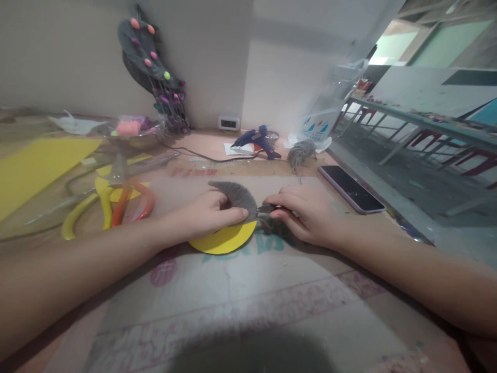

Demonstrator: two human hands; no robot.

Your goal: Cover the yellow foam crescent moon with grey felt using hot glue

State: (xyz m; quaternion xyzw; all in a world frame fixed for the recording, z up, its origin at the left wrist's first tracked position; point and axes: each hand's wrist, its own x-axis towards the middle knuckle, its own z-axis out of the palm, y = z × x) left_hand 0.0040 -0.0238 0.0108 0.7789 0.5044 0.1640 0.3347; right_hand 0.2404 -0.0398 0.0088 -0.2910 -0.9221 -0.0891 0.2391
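Crescent piece [223, 240]: lies between the two hands, just above the work surface or resting on it (cannot tell which). Lower part bare, flat, smooth yellow; upper part covered by close-laid grey yarn wrapping [244, 197], fibrous, curving to a tip at upper left.

Left hand [205, 210]: closed on the crescent, thumb flat over the wrapping, other fingers curled behind it. Right hand [301, 215]: just beside the right edge, thumb and forefinger pinched nearly together on a dark grey strand [265, 209]; exact grip blurred.

Surface: table [272, 168] with a translucent sheet [233, 300] over printed or drawn marks, pink and teal. Left of the hands, scissors [122, 204] with looped orange and yellow handles; farther left, a matte yellow sheet [46, 166]. Beyond the hands, dark blue glue gun [252, 137], loose fuzzy yarn bundle [302, 154], small white digital clock [229, 123]. Right: phone [351, 189], flat, dark screen.

Against the pale wall [213, 67], a dark grey decorated crescent [134, 57], studded with round pink, orange and green balls. Room at right: long table [423, 124], dark red stools [477, 166] beneath
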